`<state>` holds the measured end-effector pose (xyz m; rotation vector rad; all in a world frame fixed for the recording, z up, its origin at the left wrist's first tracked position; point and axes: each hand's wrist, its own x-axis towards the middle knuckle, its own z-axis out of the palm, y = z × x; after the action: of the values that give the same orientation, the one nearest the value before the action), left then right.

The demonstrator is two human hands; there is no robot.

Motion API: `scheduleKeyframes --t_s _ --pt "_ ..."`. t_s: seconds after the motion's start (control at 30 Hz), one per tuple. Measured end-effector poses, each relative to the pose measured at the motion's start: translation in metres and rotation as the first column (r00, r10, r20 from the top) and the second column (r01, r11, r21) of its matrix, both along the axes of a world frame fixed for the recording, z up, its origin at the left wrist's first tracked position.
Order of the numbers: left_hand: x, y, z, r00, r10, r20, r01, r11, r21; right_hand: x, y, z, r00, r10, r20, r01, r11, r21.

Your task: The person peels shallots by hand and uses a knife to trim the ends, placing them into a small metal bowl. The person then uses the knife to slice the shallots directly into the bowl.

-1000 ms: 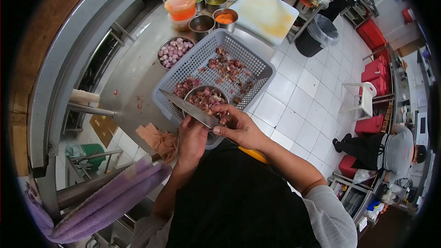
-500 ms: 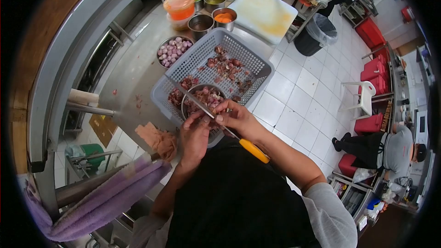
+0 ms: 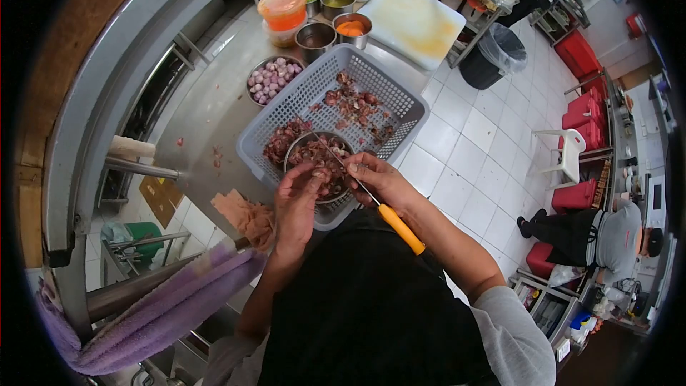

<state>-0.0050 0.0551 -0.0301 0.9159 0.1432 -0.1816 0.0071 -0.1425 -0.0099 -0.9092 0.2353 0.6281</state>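
A knife with a yellow handle (image 3: 401, 229) is gripped in my right hand (image 3: 382, 180); its thin blade points up and left over a metal bowl (image 3: 349, 144). My left hand (image 3: 297, 200) is closed, its fingertips pinching a small reddish shallot (image 3: 324, 173) above that bowl. The bowl holds purple-brown shallots and loose skins, and it sits inside a grey perforated plastic basket (image 3: 416, 109). Papery shallot peels (image 3: 357, 109) lie scattered on the basket floor. To the basket's left, a second metal bowl holds peeled shallots (image 3: 273, 78).
Several metal pots and a tub with orange contents (image 3: 283, 8) stand at the back beside a white cutting board (image 3: 413, 23). A crumpled tan cloth (image 3: 243, 216) lies at the table edge; a purple towel (image 3: 164, 307) hangs nearby. Two other people are at the right.
The knife has turned from its broad face to nearly edge-on, and its handle has shifted slightly down and right. My hands have moved a little apart.
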Motion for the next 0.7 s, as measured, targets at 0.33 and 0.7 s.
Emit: scheduleKeyframes --t_s 0.33,0.7 --pt "0.003 0.006 -0.010 0.996 -0.007 0.086 0.012 0.998 -0.057 -0.009 0.001 0.018 0.986 0.098 0.134 -0.088 0.993 -0.078" --pt "-0.003 -0.001 -0.006 0.998 0.058 0.014 -0.055 0.985 -0.165 -0.014 0.010 0.032 0.950 0.158 0.269 -0.130 0.984 -0.119"
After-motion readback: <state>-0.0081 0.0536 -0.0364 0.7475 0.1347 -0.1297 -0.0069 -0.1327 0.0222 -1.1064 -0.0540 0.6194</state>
